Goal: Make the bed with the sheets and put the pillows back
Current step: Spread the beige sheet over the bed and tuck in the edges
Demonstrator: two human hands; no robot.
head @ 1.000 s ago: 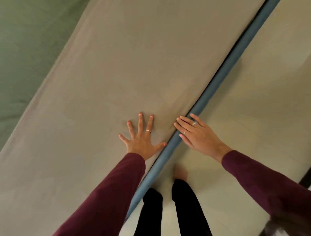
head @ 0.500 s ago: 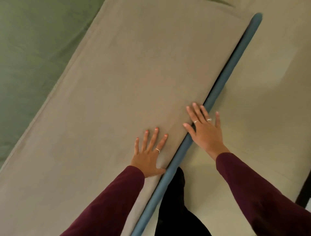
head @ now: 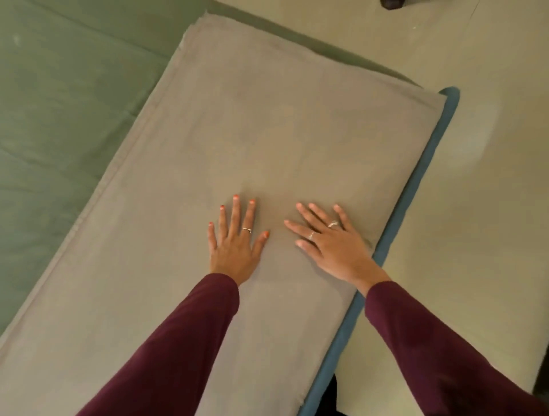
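A grey-beige sheet lies folded in a long flat strip along the bed's near edge. Beneath it, a green sheet covers the rest of the mattress to the left. My left hand presses flat on the grey sheet with its fingers spread. Just to its right, my right hand also rests flat on the sheet, fingers straight and pointing up-left. Neither hand holds anything. No pillows are in view.
A blue bed edge runs along the right side of the grey sheet and ends at a rounded corner. Pale floor lies to the right. A dark object sits at the top edge.
My right hand has moved from the blue edge onto the grey sheet, beside my left hand. The view has shifted, so the end of the bed and its corner are visible.
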